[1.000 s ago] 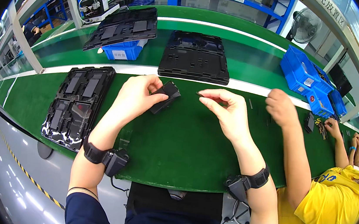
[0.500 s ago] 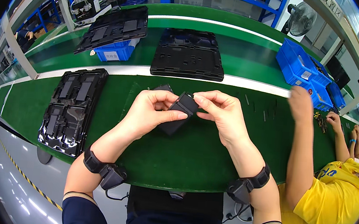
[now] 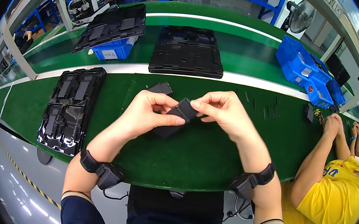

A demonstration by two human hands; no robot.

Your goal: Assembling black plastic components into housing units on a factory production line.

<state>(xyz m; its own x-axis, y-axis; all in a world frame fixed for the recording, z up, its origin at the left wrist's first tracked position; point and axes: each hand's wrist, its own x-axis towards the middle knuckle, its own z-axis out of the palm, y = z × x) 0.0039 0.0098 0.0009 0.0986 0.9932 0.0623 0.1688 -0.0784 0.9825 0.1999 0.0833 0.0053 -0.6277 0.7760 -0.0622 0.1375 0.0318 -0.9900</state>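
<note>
A black rectangular device [image 3: 170, 127] is held tilted above the green table in front of me. My left hand [image 3: 147, 110] grips it from the left, with the thumb laid across its near face. At its upper right end, my right hand [image 3: 219, 112] is closed in a pinch, thumb and forefinger on the edge. Whether a small part sits between those fingertips is too small to tell. Just behind my left fingers lies another black block [image 3: 162, 88] on the table.
Black moulded trays stand at the left [image 3: 71, 110] and beyond my hands [image 3: 188, 51]. Another tray [image 3: 111, 28] rests on a blue bin [image 3: 112, 52]. Thin dark strips [image 3: 271, 110] lie right of my hands. A co-worker in a yellow shirt [image 3: 332, 198] sits right, near blue bins [image 3: 296, 63].
My right fingertips have shifted slightly along the device's upper end. The co-worker's raised arm has come down to the right, and a black block now shows beside their hands.
</note>
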